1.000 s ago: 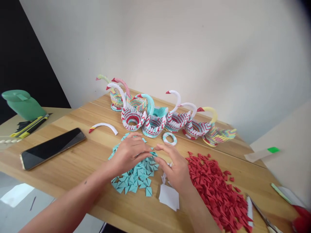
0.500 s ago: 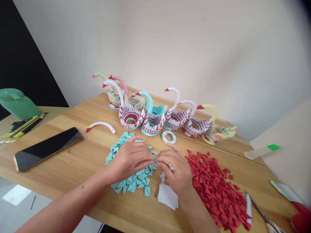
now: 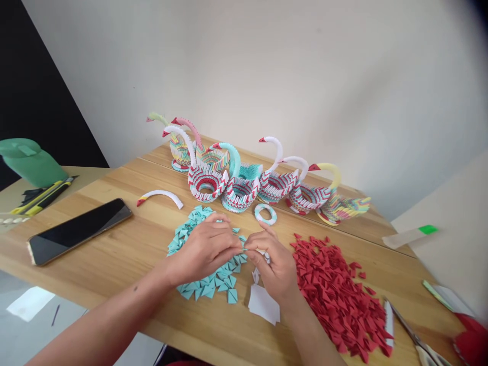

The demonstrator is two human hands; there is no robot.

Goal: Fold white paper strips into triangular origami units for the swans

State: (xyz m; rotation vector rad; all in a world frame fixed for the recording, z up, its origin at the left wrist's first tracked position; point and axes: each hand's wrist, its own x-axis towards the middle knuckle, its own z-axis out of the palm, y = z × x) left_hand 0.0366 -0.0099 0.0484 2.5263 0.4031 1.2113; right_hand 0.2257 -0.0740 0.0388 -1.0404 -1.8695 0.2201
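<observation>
Between my two hands a small teal folded paper piece [image 3: 244,249] is pinched, mostly covered by fingertips. My left hand [image 3: 209,246] is closed on its left end, above a pile of teal folded paper triangles [image 3: 224,279]. From the other side my right hand [image 3: 272,259] grips it with thumb and forefinger. Beneath the right hand lie white paper slips [image 3: 264,305] and a few small white folded pieces [image 3: 255,276], partly hidden. Right of that hand spreads a heap of red folded paper triangles [image 3: 339,295].
Several folded-paper swans [image 3: 240,193] line the back of the wooden table [image 3: 152,244]. Before them lie a white-and-teal paper ring [image 3: 266,208] and a loose swan neck [image 3: 162,193]. A phone [image 3: 80,231] rests at left, scissors [image 3: 414,335] at right, and a green bottle [image 3: 32,160] farther left.
Both hands stay together at nearly the same spot, with the fingers slightly shifted on the teal piece. The whole view has moved a little.
</observation>
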